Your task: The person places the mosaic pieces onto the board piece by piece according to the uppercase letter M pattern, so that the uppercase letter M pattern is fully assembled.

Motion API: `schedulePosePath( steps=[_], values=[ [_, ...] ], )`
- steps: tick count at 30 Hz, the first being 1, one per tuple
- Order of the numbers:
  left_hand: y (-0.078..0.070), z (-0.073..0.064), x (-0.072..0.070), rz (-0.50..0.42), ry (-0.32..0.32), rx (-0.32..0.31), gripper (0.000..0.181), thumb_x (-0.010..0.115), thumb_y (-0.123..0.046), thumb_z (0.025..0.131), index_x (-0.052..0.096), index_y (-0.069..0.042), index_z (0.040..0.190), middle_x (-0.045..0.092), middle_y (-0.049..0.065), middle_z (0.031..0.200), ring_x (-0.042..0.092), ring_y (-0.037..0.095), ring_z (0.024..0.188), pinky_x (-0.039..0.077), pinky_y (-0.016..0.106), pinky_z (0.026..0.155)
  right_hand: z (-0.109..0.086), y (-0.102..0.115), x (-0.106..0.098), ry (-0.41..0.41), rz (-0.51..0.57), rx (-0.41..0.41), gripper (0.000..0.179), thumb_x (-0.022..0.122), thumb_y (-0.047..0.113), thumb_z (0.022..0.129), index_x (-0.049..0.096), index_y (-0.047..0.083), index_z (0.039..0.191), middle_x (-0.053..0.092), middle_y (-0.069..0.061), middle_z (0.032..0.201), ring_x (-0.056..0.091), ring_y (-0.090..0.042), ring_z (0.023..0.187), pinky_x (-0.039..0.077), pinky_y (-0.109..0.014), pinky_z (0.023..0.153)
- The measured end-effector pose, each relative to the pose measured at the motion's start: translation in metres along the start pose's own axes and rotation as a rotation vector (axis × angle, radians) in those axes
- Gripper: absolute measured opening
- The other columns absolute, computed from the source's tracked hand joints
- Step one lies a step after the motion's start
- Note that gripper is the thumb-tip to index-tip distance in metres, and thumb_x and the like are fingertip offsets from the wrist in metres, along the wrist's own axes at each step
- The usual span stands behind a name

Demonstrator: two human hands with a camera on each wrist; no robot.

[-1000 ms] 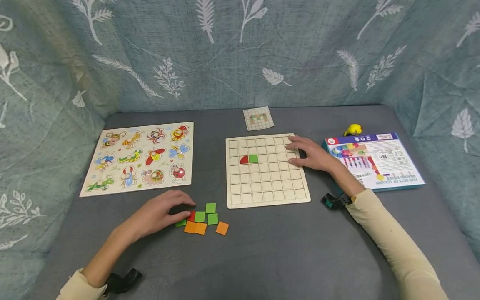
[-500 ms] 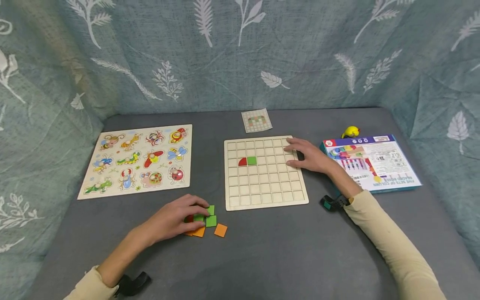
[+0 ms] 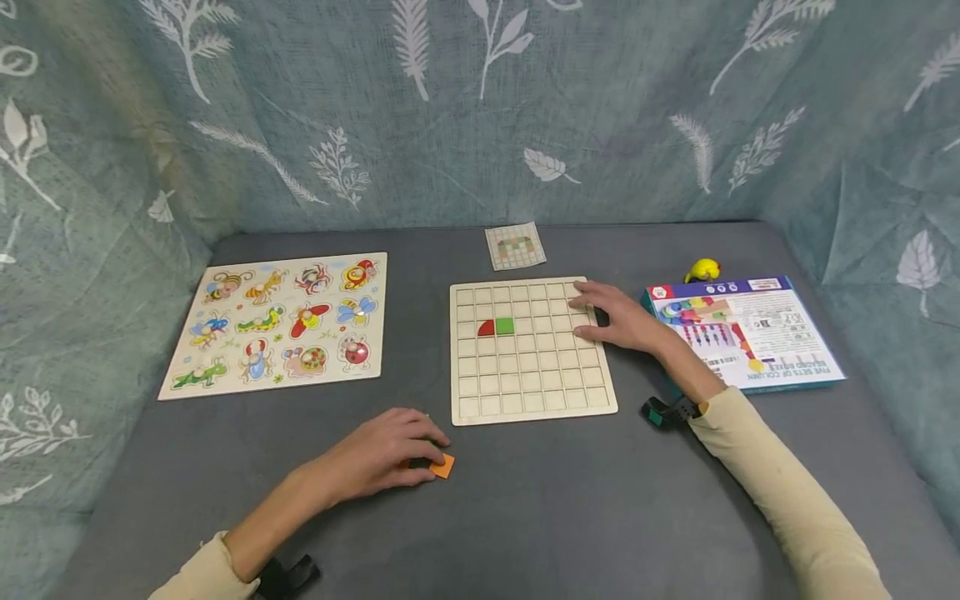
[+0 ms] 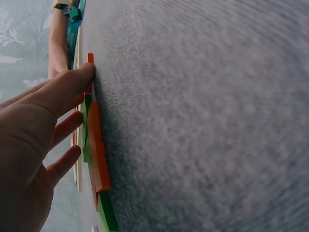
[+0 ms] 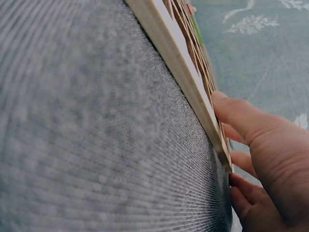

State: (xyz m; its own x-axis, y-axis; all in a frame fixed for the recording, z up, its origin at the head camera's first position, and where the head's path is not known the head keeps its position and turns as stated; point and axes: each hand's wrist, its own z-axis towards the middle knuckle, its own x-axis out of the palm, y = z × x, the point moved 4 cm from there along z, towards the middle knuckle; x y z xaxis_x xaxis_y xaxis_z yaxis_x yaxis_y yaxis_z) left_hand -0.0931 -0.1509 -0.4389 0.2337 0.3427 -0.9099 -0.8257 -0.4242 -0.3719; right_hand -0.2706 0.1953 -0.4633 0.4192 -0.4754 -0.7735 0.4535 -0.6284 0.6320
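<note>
In the head view, my left hand (image 3: 378, 457) is low over the table, thumb and index finger pinching a square orange tile (image 3: 444, 468) that lies flat. Beneath this hand most other tiles are hidden; the left wrist view shows orange tiles (image 4: 98, 150) and green tiles (image 4: 106, 212) from the side. My right hand (image 3: 621, 318) rests on the right edge of a wooden grid board (image 3: 525, 362), fingers spread and relaxed. A red quarter-circle piece (image 3: 487, 328) and a green square tile (image 3: 505, 326) sit side by side in the board's grid.
A pattern card (image 3: 516, 247) lies behind the board. At left is an insect puzzle board (image 3: 273, 325). A flat box (image 3: 750, 333) stands at right, with a small yellow toy (image 3: 703, 269) behind it. A leaf-print cloth (image 3: 480, 117) hangs at the back.
My left hand has slid rightward across the tile cluster to the orange tile at its right end, covering the others. My right hand stays at the board's edge.
</note>
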Motion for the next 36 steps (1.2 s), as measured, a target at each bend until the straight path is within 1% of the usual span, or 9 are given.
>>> schedulePosePath(
  steps=[7,12,18,21,25,28,30,33,36],
  values=[
    [-0.001,0.005,-0.001,0.007,-0.031,0.057,0.008,0.075,-0.021,0.085,0.069,-0.022,0.091,0.068,-0.008,0.103,0.059,0.009,0.097,0.049,0.035,0.089,0.004,0.000,-0.002,-0.001,-0.004,-0.009,0.048,0.067,0.022,0.092,0.055,0.004,0.135,0.030,-0.021,0.156,0.020,-0.042,0.146,0.020,-0.061,0.115],
    [-0.002,0.006,-0.001,-0.013,-0.063,0.072,0.009,0.075,-0.020,0.084,0.068,-0.022,0.089,0.067,-0.009,0.099,0.057,0.007,0.093,0.049,0.032,0.087,0.003,0.000,-0.001,-0.001,0.006,-0.003,0.048,0.067,0.022,0.092,0.055,0.005,0.135,0.029,-0.020,0.156,0.020,-0.042,0.147,0.021,-0.061,0.115],
    [-0.003,0.008,-0.002,-0.073,-0.108,0.068,0.012,0.077,-0.020,0.083,0.068,-0.021,0.089,0.066,-0.009,0.100,0.057,0.005,0.091,0.049,0.025,0.081,-0.001,0.001,0.001,-0.011,0.009,-0.007,0.048,0.067,0.021,0.092,0.055,0.004,0.134,0.030,-0.021,0.156,0.021,-0.042,0.146,0.021,-0.061,0.114],
    [-0.003,0.008,-0.003,-0.071,-0.126,0.072,0.013,0.078,-0.019,0.081,0.068,-0.021,0.088,0.066,-0.008,0.100,0.057,0.005,0.091,0.050,0.024,0.080,-0.001,0.000,0.002,-0.017,0.003,-0.017,0.047,0.067,0.021,0.091,0.055,0.004,0.134,0.031,-0.021,0.155,0.022,-0.043,0.146,0.021,-0.061,0.114],
    [-0.003,0.007,-0.004,-0.053,-0.132,0.067,0.013,0.079,-0.020,0.081,0.068,-0.021,0.087,0.066,-0.008,0.099,0.058,0.005,0.090,0.050,0.025,0.080,-0.001,0.001,0.004,-0.012,0.010,-0.020,0.047,0.067,0.021,0.091,0.055,0.004,0.134,0.031,-0.021,0.155,0.022,-0.042,0.146,0.021,-0.061,0.115],
    [-0.001,0.008,-0.005,-0.039,-0.135,0.051,0.014,0.080,-0.020,0.079,0.069,-0.021,0.087,0.067,-0.008,0.099,0.059,0.005,0.090,0.051,0.025,0.079,-0.001,0.002,0.005,-0.009,0.015,-0.017,0.048,0.067,0.021,0.091,0.055,0.004,0.134,0.031,-0.021,0.155,0.021,-0.042,0.146,0.020,-0.061,0.115],
    [0.000,0.009,-0.007,-0.033,-0.149,0.036,0.015,0.081,-0.019,0.078,0.069,-0.021,0.087,0.067,-0.008,0.100,0.060,0.006,0.090,0.051,0.025,0.078,-0.001,0.002,0.004,-0.010,0.016,-0.014,0.048,0.067,0.021,0.091,0.055,0.004,0.134,0.031,-0.021,0.156,0.021,-0.042,0.146,0.020,-0.061,0.115],
    [0.004,0.013,-0.014,-0.087,-0.212,-0.001,0.017,0.081,-0.013,0.077,0.070,-0.018,0.089,0.068,-0.005,0.101,0.062,0.008,0.090,0.053,0.024,0.078,-0.001,0.001,0.002,-0.005,0.013,-0.007,0.048,0.067,0.022,0.092,0.055,0.004,0.134,0.030,-0.021,0.156,0.020,-0.042,0.147,0.020,-0.061,0.115],
    [0.009,0.019,-0.026,-0.145,-0.330,-0.032,0.023,0.082,-0.004,0.074,0.070,-0.015,0.091,0.068,0.000,0.101,0.064,0.011,0.089,0.053,0.020,0.078,-0.001,0.001,0.000,-0.004,0.009,-0.002,0.048,0.067,0.022,0.092,0.054,0.004,0.135,0.029,-0.021,0.156,0.020,-0.042,0.147,0.020,-0.061,0.115]
  ],
)
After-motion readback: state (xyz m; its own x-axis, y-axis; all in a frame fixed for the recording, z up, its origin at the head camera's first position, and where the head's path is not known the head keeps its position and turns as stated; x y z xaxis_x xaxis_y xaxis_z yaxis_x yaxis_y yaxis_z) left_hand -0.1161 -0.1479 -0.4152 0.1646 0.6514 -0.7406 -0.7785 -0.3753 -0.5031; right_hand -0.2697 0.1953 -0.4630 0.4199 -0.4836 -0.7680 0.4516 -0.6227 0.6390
